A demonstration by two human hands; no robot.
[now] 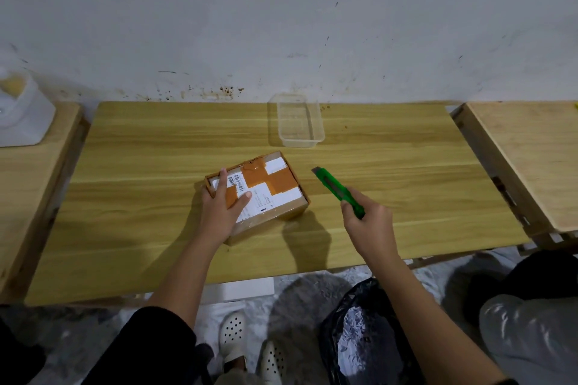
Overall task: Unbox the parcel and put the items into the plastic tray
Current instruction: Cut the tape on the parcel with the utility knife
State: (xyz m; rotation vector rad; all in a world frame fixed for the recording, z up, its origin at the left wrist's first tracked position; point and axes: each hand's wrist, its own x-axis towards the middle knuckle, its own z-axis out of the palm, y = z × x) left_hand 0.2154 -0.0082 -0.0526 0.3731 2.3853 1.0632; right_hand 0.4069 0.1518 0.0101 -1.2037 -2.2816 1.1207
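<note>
A small cardboard parcel (275,187) with orange tape and white labels lies sealed in the middle of the wooden table (156,244). My left hand (220,208) rests flat on its near left corner, fingers spread over the top. My right hand (369,222) hovers to the right of the parcel and grips a green utility knife (336,189), blade tip out and pointing up-left toward the box, a short gap away. A clear plastic tray (317,122) stands empty at the back of the table, behind the parcel.
A white plastic container (22,116) sits on a side table at the far left. Another wooden table (531,159) stands at the right. Below the table's front edge is a black rubbish bag (359,331) with paper in it, beside my feet.
</note>
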